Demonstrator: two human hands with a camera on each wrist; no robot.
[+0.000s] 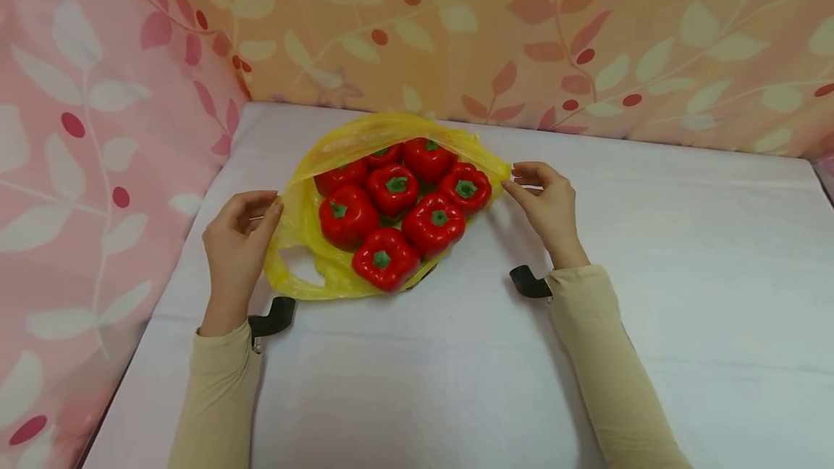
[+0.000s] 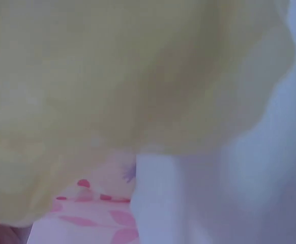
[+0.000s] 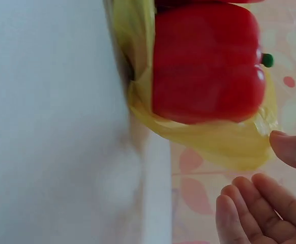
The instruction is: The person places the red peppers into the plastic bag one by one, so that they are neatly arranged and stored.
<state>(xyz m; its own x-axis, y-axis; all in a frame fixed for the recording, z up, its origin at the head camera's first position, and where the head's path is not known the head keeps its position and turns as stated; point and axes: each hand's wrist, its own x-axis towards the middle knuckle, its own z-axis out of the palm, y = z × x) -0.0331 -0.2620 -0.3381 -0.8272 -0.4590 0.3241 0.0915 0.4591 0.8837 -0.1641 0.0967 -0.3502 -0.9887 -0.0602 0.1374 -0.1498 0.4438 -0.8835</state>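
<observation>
A yellow plastic bag (image 1: 306, 273) lies on the white table with its mouth toward me, a handle loop at its left. Inside and at its mouth sit several red bell peppers (image 1: 435, 224) with green stems. My left hand (image 1: 236, 237) pinches the bag's left edge between thumb and index finger. At the right corner, my right hand (image 1: 546, 203) touches the bag. In the right wrist view its thumb (image 3: 292, 148) and fingers stand apart beside the bag's edge, near one pepper (image 3: 206, 63). Blurred yellow film (image 2: 97, 76) covers much of the left wrist view.
The white tabletop (image 1: 417, 382) runs in front of the bag and off to the right. Leaf-patterned fabric (image 1: 495, 27) hangs behind the table and on its left side. A black wrist mount (image 1: 272, 317) sits at the left cuff, another (image 1: 529, 282) at the right cuff.
</observation>
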